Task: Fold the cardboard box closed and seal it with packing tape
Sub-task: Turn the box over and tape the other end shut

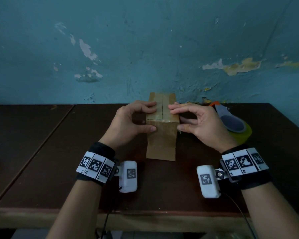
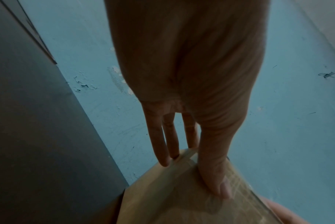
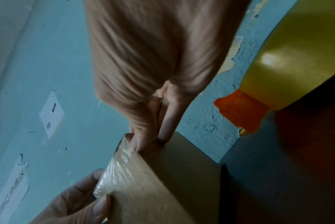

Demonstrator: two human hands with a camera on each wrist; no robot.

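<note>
Fingers [image 1: 149, 107] of both hands pinch taped box [image 1: 160, 135]; tape dispenser [image 1: 235, 125] just right, on table [image 1: 41, 152].

Dark brown surface [image 1: 41, 152] stretching before me, peeling teal wall [image 1: 145, 40] rising behind, paper label [image 3: 51, 112] sticking on it

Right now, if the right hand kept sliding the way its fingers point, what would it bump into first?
The right hand points left across the top of the cardboard box. Going straight on, its fingertips would probably first meet the left hand's fingers, which rest on the taped top just across the centre seam.
</note>
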